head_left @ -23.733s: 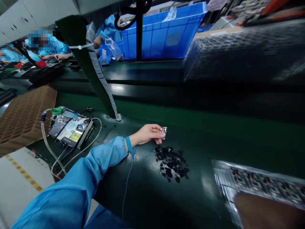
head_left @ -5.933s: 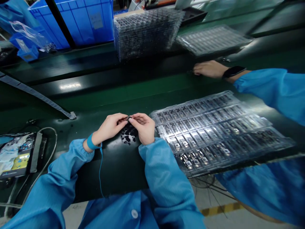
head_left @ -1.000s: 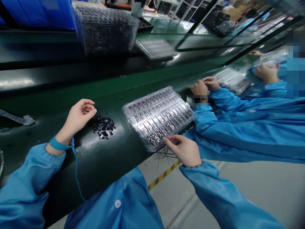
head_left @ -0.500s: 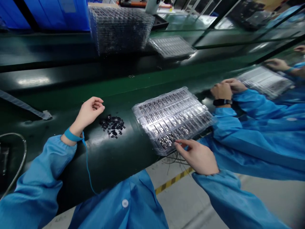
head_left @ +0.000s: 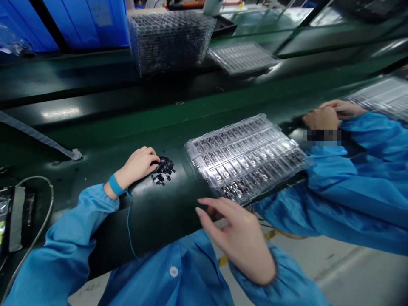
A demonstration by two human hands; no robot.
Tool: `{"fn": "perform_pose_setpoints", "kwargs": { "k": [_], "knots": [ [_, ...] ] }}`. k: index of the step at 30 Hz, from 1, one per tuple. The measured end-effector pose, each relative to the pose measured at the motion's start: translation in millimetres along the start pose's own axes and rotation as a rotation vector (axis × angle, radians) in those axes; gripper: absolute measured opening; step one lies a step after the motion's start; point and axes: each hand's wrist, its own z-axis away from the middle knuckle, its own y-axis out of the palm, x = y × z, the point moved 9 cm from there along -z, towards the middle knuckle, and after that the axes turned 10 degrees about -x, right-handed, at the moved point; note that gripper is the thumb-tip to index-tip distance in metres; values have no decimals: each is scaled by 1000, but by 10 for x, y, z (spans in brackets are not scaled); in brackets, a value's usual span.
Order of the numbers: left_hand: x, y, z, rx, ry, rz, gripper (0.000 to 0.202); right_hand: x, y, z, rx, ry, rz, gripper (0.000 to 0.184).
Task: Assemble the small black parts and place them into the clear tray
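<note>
The left hand [head_left: 140, 163] rests on the dark green tabletop [head_left: 159, 212] with its fingers curled together over the near-left edge of a small heap of black parts [head_left: 163, 171]; the fingertips touch the heap, but it cannot be told whether they already pinch one piece. The heap lies just to the right of this hand, so the left hand is clearly the nearer one to it. A blue wrist strap [head_left: 115, 185] with a thin cord sits on the left wrist. The right hand [head_left: 237, 238] hangs in the air, closer to the body, with fingers spread apart and holding nothing; its fingertips point toward the left. Just beyond this hand lies a clear plastic tray [head_left: 247, 156] full of small components, whose long axis runs from the near left to the far right, and its near edge reaches over the tabletop border. Farther right of the tray, a co-worker's hands [head_left: 328, 115] in blue sleeves rest on the tabletop. Far behind stands a stack of trays [head_left: 170, 38].
</note>
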Motion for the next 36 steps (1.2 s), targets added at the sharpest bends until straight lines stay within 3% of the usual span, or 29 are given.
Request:
{"fn": "perform_pose_setpoints", "kwargs": {
  "k": [5, 10, 13, 16, 19, 21, 25, 32, 36],
  "knots": [
    [-43, 52, 10, -37, 6, -100, 19, -117, 687, -268, -87, 154, -271, 13],
    [-30, 29, -13, -91, -34, -33, 17, -397, 1120, -560, -218, 285, -446, 16],
    [18, -46, -37, -150, -110, 176, 17, -485, 1225, -688, -282, 339, -547, 18],
    [172, -99, -38, -207, -310, 598, 15, -533, 1314, -811, -320, 402, -722, 21],
    [282, -61, -13, -214, -509, 986, 21, -509, 1491, -923, -244, 488, -953, 24],
    [294, -35, -3, -202, -576, 1114, 23, -451, 1624, -973, -151, 544, -1078, 27],
    [328, -4, 15, -205, -657, 1154, 26, -374, 1740, -1045, -74, 575, -1184, 34],
    [390, 30, 30, -244, -689, 1153, 26, -295, 1774, -1160, -30, 452, -1131, 37],
    [465, 28, 32, -281, -703, 1134, 29, -315, 1786, -1209, -67, 439, -1130, 37]
  ]
}}
